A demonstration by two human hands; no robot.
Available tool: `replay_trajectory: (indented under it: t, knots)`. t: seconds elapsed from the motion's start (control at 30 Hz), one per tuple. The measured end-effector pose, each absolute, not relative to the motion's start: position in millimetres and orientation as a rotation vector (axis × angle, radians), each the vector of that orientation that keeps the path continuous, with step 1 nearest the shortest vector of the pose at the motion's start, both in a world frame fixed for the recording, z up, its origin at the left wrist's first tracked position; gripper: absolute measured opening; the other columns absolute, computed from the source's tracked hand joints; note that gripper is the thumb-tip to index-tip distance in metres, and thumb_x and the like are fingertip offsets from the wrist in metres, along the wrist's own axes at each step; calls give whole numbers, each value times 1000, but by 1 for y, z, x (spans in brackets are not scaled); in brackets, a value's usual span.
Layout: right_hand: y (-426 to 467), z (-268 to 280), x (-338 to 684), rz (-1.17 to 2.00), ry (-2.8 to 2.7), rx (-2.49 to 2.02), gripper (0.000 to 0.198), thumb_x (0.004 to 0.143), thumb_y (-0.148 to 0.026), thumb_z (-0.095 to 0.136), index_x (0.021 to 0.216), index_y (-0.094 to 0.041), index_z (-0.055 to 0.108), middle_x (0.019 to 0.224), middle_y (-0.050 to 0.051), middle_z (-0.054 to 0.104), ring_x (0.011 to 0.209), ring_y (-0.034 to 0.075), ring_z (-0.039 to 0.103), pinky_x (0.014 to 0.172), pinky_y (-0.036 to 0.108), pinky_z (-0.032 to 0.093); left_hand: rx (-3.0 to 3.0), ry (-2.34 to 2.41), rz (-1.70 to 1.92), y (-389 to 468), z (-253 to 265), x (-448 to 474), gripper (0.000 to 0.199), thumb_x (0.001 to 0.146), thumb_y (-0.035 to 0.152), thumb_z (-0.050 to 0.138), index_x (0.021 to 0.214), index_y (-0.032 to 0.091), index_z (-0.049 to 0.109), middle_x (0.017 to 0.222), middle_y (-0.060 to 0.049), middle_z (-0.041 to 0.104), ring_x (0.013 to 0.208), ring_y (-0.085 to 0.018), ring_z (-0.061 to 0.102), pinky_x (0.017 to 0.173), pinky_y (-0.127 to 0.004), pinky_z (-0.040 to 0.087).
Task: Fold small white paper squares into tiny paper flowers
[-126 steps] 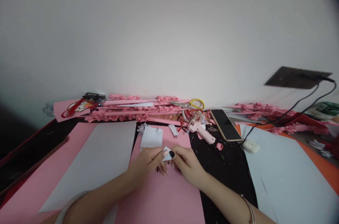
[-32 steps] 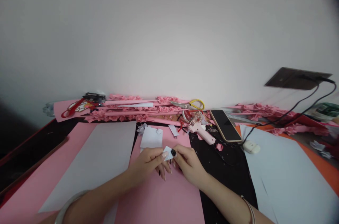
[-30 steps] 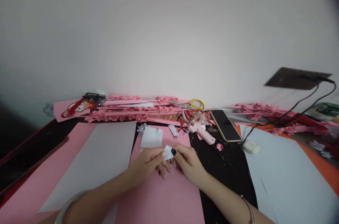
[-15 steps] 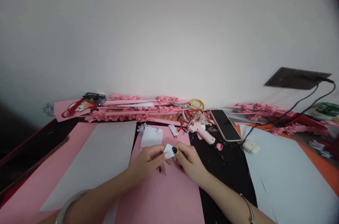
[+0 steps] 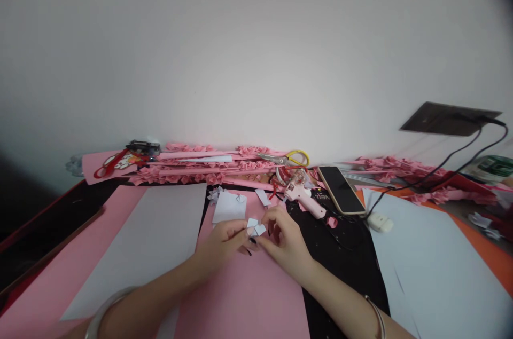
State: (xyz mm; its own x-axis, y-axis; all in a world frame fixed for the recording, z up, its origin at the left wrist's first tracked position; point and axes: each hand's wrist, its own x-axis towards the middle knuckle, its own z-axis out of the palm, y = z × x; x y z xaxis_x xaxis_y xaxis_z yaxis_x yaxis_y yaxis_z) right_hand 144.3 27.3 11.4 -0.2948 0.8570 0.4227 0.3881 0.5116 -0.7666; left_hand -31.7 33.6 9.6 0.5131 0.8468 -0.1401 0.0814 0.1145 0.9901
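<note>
Over the pink sheet [image 5: 248,296], my left hand [image 5: 222,240] pinches a small piece of light-blue folded paper [image 5: 252,223] between thumb and fingers. My right hand [image 5: 286,240] is closed around the paper's right side, its thumb at the lower edge and its curled index finger near the upper right corner. Folded flaps show on the paper's upper face. Just behind my hands lies a stack of white paper squares [image 5: 228,210], with a small folded piece [image 5: 240,198] on it.
A pink glue gun [image 5: 306,200] and a phone [image 5: 340,189] lie behind to the right. Yellow-handled scissors [image 5: 296,158] rest on pink paper flower stems [image 5: 192,171] along the wall. Large white sheets [image 5: 152,232] lie left and right. A cable [image 5: 452,155] hangs from the wall plate [image 5: 444,117].
The paper between my hands has gone from one flat square to a shape with separate flaps showing. My right fingers have lifted and curled, and the thumb has shifted lower.
</note>
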Motion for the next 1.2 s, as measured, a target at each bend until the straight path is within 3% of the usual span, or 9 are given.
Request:
replay_trajectory:
  t: [0.87, 1.2]
  knots:
    - [28, 14, 145, 733, -1923, -1004, 24, 73, -4, 59, 90, -21, 56, 91, 3, 47, 79, 16, 49, 67, 27, 42, 1408, 917, 703, 34, 9, -30, 29, 85, 38, 47, 93, 16, 65, 76, -3, 67, 76, -20, 65, 68, -30, 51]
    - [28, 13, 145, 780, -1906, -1014, 25, 73, -6, 60, 92, -21, 54, 91, 3, 47, 78, 16, 48, 61, 24, 41, 1392, 907, 687, 35, 8, -31, 29, 86, 39, 46, 92, 17, 63, 76, -2, 67, 77, -20, 66, 68, -29, 51]
